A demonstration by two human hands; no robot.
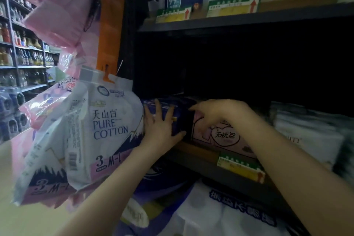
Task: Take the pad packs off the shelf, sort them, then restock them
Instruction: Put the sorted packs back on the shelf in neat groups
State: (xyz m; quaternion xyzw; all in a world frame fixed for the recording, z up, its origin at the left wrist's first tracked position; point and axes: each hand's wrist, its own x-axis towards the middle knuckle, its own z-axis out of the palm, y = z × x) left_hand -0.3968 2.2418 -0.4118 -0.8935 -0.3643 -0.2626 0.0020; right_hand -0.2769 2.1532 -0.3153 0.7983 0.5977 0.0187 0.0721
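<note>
A shop aisle, seen from my head-worn view: dark metal shelving fills the right, and a far aisle of bottles recedes at left. The middle shelf is dim and its rear cannot be made out; yellow-and-green price tags sit on its front lip. On that shelf stand, side by side, a dark blue pad pack and a pink pad pack, with pale packs further right. My left hand lies with fingers spread straight over the blue pack's front and the thumb hooked under its lower edge. My right hand reaches in from the right with fingers curled down at the top of the pink pack, index extended toward the seam between the two; whether it truly pinches the wrapper I cannot tell. At left hang white "Pure Cotton" packs from hooks, touching my left wrist, with pink bags above them. Below the shelf lie white and purple bulk packs. By my judgement the removal step is in hand — the blue pack appears next to come out. These packs should be light, soft and compressible, with slick film wrappers — a fingertip pinch may slide. I would take hold across the full width, palm on one face, thumb beneath, and draw it straight outward so the pink neighbour stays put.
</note>
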